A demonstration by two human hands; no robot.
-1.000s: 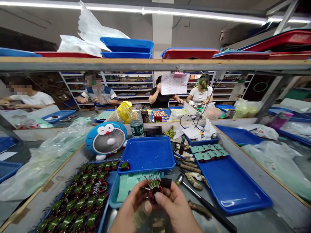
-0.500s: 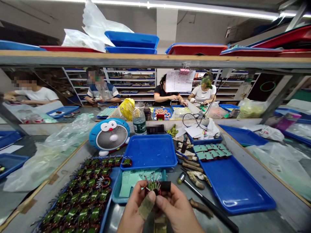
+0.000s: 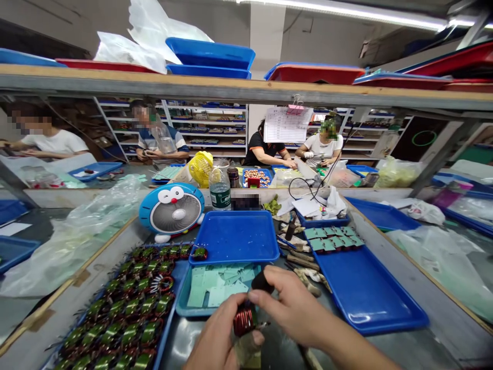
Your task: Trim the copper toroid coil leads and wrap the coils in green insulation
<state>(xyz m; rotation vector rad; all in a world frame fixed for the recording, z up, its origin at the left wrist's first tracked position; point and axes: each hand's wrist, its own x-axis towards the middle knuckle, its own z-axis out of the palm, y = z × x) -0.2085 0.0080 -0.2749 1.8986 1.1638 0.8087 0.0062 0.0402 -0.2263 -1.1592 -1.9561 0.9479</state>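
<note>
Left hand (image 3: pixel 219 341) has fingers clamped on a wire-wound toroid coil (image 3: pixel 244 318), stiff and best held by its winding, before the teal tray (image 3: pixel 184 300); right hand (image 3: pixel 295 308) fingers pinch a small black cylinder (image 3: pixel 262 281).

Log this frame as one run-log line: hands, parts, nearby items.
left hand: holds wound toroid coil | right hand: touches black cylindrical piece | nearby: blue tray of coils, green cards

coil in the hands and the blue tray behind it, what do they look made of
The coil looks like enamelled copper wire: tight, shiny reddish turns, though the core underneath is hidden. The tray looks like moulded plastic, with a smooth, even, bright blue surface and a slight gloss.
</note>
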